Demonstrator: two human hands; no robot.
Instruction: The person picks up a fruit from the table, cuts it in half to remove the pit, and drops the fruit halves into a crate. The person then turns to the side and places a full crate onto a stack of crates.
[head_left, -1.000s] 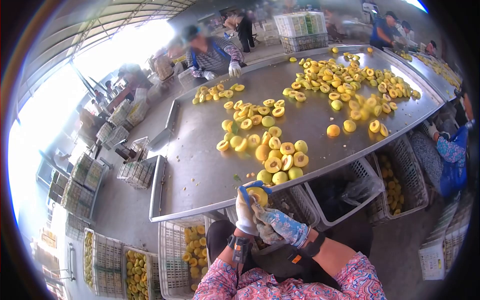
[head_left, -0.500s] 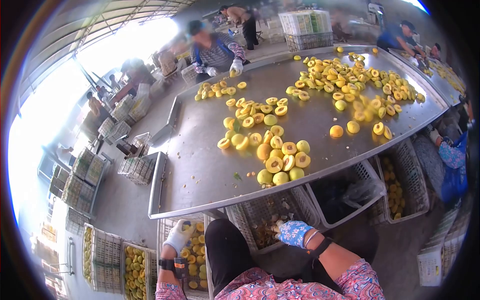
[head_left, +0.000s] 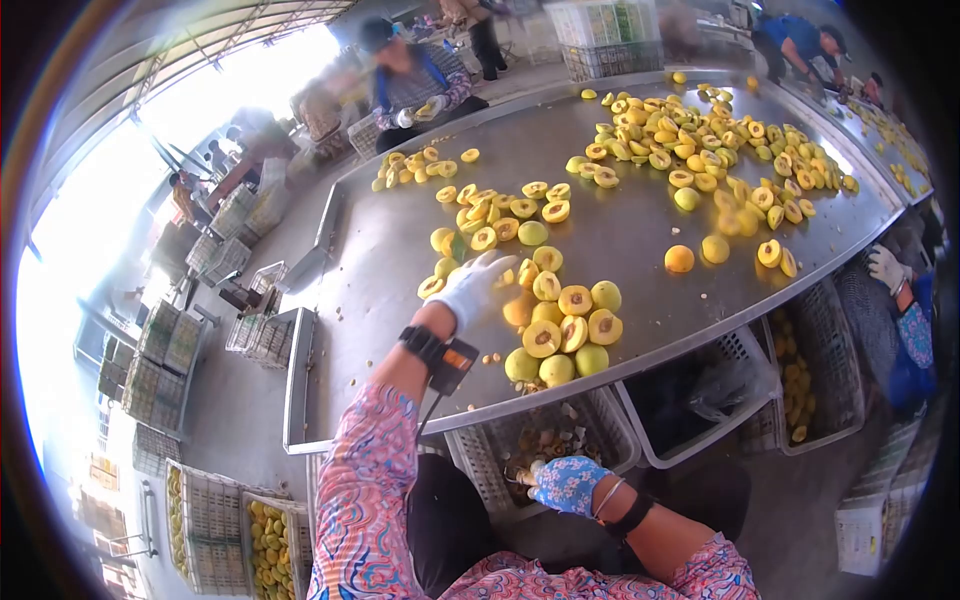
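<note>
View: head camera, looking down and forward over a long steel desk.
Reach: the left hand, in a white glove, lay stretched toward 12 o'clock over the desk, on the 10 o'clock edge of the near peach halves.
Left grip: fingers bent down over the fruit and touching it; whether they closed on a piece could not be told.
Wrist: a black wrist device sat strapped just behind the white glove.
Low hand: the right hand, in a blue flowered glove, hung at 6 o'clock below the desk edge, over a white crate holding scraps.
Right grip: narrow, curled around a pale stub that poked out toward 9 o'clock; what it was could not be told.
Fruit: the near cluster lay cut side up, mixed with a few whole pieces, close to the desk's front edge.
Beyond: one whole peach lay apart at 2 o'clock, and a wide far spread lay at 1 o'clock.
Floor: a fruit crate stood at 7 o'clock.
Others: a co-worker stood at 12 o'clock, and another person's gloved hand showed at 3 o'clock.
</note>
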